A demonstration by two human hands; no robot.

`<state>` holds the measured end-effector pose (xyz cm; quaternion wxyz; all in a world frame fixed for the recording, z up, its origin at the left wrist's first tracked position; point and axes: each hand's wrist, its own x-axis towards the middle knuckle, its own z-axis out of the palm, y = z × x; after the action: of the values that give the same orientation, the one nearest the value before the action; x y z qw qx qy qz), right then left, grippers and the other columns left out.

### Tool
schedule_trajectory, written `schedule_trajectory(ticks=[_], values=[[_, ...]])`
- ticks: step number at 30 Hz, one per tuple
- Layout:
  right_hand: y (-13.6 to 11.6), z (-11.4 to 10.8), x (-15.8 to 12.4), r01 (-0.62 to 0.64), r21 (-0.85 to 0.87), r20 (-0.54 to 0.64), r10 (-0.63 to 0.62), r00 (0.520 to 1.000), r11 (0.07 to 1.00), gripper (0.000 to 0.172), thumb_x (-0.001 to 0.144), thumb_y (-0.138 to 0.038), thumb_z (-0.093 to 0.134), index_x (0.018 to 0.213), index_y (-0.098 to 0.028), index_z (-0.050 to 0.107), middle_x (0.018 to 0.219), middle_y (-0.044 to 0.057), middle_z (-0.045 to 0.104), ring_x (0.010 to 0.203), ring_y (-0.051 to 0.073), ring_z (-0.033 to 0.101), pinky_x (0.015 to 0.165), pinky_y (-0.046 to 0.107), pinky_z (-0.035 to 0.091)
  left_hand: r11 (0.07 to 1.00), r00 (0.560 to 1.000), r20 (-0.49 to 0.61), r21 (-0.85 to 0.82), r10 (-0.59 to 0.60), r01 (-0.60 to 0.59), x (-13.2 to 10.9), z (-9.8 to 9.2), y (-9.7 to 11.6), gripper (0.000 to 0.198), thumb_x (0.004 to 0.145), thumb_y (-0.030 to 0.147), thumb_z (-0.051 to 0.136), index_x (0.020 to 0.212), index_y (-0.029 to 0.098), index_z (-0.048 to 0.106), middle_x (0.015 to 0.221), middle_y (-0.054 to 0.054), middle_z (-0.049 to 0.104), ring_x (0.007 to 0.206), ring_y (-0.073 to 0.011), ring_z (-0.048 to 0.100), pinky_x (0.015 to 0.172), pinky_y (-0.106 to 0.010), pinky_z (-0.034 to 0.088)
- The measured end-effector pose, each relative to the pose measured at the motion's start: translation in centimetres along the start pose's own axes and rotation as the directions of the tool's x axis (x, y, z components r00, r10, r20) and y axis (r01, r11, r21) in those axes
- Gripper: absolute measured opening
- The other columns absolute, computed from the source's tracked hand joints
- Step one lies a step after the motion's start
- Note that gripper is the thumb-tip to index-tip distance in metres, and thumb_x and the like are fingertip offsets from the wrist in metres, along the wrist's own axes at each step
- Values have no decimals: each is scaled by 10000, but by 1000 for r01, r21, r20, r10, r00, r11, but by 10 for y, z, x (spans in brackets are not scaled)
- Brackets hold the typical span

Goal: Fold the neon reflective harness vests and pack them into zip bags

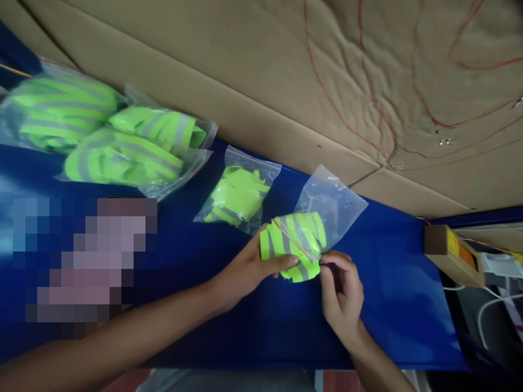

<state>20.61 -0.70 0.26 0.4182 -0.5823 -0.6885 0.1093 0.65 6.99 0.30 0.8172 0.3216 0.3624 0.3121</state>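
Observation:
My left hand (261,264) grips a folded bundle of yellow-green reflective strap (300,234) with grey stripes, thumb on top and fingers beneath. A thin red-orange line, like a zip-bag seal, crosses the bundle. Clear plastic of a zip bag (337,204) extends beyond it to the upper right; I cannot tell how far the bundle sits inside. At the bundle's lower right corner, my right hand (343,288) is closed in a pinch at the clear bag's edge. Left of the bundle, a smaller clear bag (239,193) with similar green strap lies on the blue table (392,310).
Several larger bags of green reflective strap (122,158) lie at the back left. A pixelated patch covers part of the table's left side. Brown cardboard (261,71) with red strings stands along the back. A small cardboard box (451,256) and white cables are at the right edge.

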Motion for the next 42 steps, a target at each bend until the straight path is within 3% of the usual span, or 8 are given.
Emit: schedule_trajectory(ticks=[4, 9, 13, 19, 25, 29, 36, 42], values=[[3, -2, -5, 0, 38, -43, 1, 999, 999, 283, 906, -114, 712, 1158, -220, 638, 1041, 60, 681, 1009, 174, 678, 860, 315, 599, 994, 993, 117, -102, -28, 40, -2, -1, -2, 573, 819, 388, 867, 1320, 222, 642, 1269, -58, 726, 1217, -215, 663, 1056, -310, 505], [0, -7, -4, -44, 63, -118, 51, 992, 997, 197, 917, -121, 697, 1088, -212, 659, 918, 38, 703, 829, 155, 696, 700, 264, 599, 993, 976, 215, -99, -37, 60, -5, 1, 6, 566, 844, 354, 846, 1356, 238, 635, 1224, -65, 754, 1235, -253, 676, 1068, -380, 528], [-4, -9, 4, -24, -45, -38, 23, 999, 999, 165, 909, -84, 680, 1014, -209, 661, 858, 17, 697, 720, 133, 664, 656, 250, 565, 999, 988, 155, -43, -22, 29, -5, 2, 8, 544, 842, 334, 842, 1329, 228, 626, 1255, -71, 746, 1225, -266, 682, 1078, -419, 532], [-5, -4, 6, 74, 16, 127, -75, 989, 997, 193, 923, -51, 599, 1024, -215, 610, 866, 25, 685, 768, 149, 664, 717, 278, 552, 999, 998, -34, 1, 53, -53, -1, 4, -8, 524, 871, 408, 800, 1304, 200, 591, 1306, -82, 708, 1237, -263, 656, 1104, -405, 504], [-8, 1, 1, 101, 15, 171, -102, 980, 995, 197, 934, -63, 549, 1052, -216, 585, 882, 34, 692, 794, 155, 672, 735, 277, 557, 939, 956, -30, 200, 290, -279, -3, 5, -20, 364, 944, 387, 695, 1224, 196, 565, 1227, -69, 679, 1172, -227, 646, 1079, -371, 500], [-9, 4, -1, 121, 28, 217, -125, 968, 992, 212, 931, -59, 541, 1073, -209, 587, 900, 45, 701, 813, 167, 687, 753, 290, 561, 904, 925, -101, 271, 367, -330, -2, 8, -26, 330, 970, 346, 625, 1258, 209, 539, 1232, -66, 659, 1193, -223, 628, 1086, -372, 494], [-6, 10, -3, -117, 120, 218, 89, 972, 986, 139, 924, -238, 671, 1021, -218, 574, 876, 10, 633, 772, 145, 627, 688, 246, 536, 877, 938, -7, 357, 345, -320, -1, 1, -18, 327, 998, 352, 579, 1288, 206, 539, 1251, -83, 635, 1208, -235, 594, 1139, -423, 447], [-10, 4, -2, -255, 157, 217, 218, 951, 954, 131, 944, -179, 673, 946, -217, 548, 814, -22, 589, 718, 107, 587, 662, 210, 506, 993, 993, 50, 36, 106, -108, -8, 7, -11, 439, 930, 403, 686, 1277, 208, 503, 1233, -83, 651, 1198, -238, 620, 1054, -395, 508]])
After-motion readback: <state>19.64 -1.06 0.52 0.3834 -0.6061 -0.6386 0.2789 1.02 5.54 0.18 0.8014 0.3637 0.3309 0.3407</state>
